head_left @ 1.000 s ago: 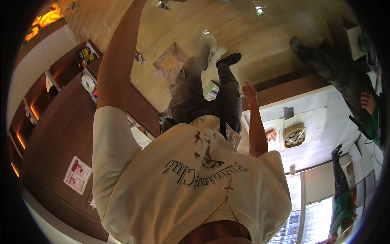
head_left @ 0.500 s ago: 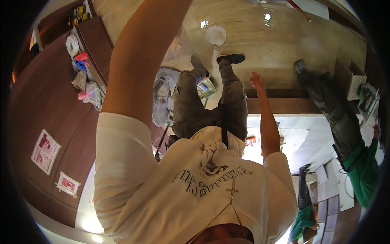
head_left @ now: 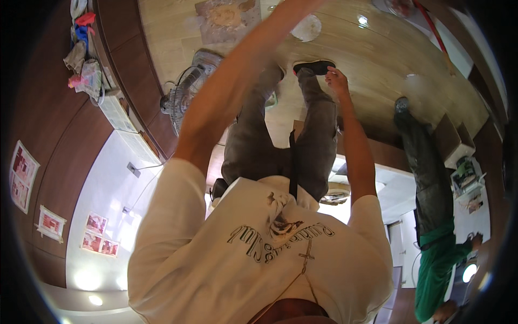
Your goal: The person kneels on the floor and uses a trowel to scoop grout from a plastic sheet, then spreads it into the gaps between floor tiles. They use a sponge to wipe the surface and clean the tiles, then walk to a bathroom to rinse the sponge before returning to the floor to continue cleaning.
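My left arm [head_left: 232, 86] stretches up and across toward the top edge, and its hand lies outside the picture. Close to that forearm, a white round object [head_left: 307, 28] lies on the wooden floor; its kind is unclear. My right hand [head_left: 337, 80] hangs in front of my right leg, just beside my black shoe [head_left: 314, 67]. Its fingers are loosely bent and apart, with nothing visible in them. A stand fan [head_left: 183, 100] with a wire cage is left of my legs, partly behind my left arm.
A stained board [head_left: 229, 24] lies on the floor ahead. A red-handled stick [head_left: 433, 33] is at upper right. To the right are a co-worker in a green top [head_left: 436, 270] and a brown box [head_left: 456, 144]. Cloths [head_left: 81, 54] lie along the brown cabinet [head_left: 48, 102] at left.
My left forearm has swung rightward and more of it shows. My right hand has risen slightly. The view has shifted, bringing the stained board and more of the left wall into sight.
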Demonstrator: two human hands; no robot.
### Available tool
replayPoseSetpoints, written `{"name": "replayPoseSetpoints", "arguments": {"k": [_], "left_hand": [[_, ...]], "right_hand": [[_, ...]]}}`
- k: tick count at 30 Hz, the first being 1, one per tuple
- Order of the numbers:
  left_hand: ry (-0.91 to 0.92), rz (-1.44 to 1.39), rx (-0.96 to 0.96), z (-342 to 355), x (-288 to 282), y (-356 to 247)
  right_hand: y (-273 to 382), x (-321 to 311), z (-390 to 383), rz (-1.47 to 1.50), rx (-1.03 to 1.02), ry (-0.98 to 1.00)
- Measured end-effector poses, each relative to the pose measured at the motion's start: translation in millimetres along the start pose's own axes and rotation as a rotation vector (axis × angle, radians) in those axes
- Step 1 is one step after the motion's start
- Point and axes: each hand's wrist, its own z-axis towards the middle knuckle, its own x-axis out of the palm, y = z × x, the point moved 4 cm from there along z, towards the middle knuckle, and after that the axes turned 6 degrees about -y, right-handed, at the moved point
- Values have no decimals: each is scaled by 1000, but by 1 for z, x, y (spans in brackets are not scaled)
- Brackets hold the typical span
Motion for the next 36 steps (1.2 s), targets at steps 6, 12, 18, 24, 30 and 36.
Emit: {"name": "replayPoseSetpoints", "arguments": {"k": [6,12,18,24,30,36], "left_hand": [[135,553,-805,-390,-193,103],[263,551,-912,-497,-218,99],[207,543,-1122,-515,-220,102],[193,523,-1147,-515,-226,107],[198,528,-1134,-519,-225,99],[242,478,-1017,-520,-227,98]], "right_hand": [[-36,20,136,-508,-141,59],[-86,49,294,-730,-264,-107],[-141,91,405,-373,-50,-190],[-148,102,418,-542,-376,-338],[-79,114,310,-297,-402,-451],[-37,137,241,-477,-639,-492]]}}
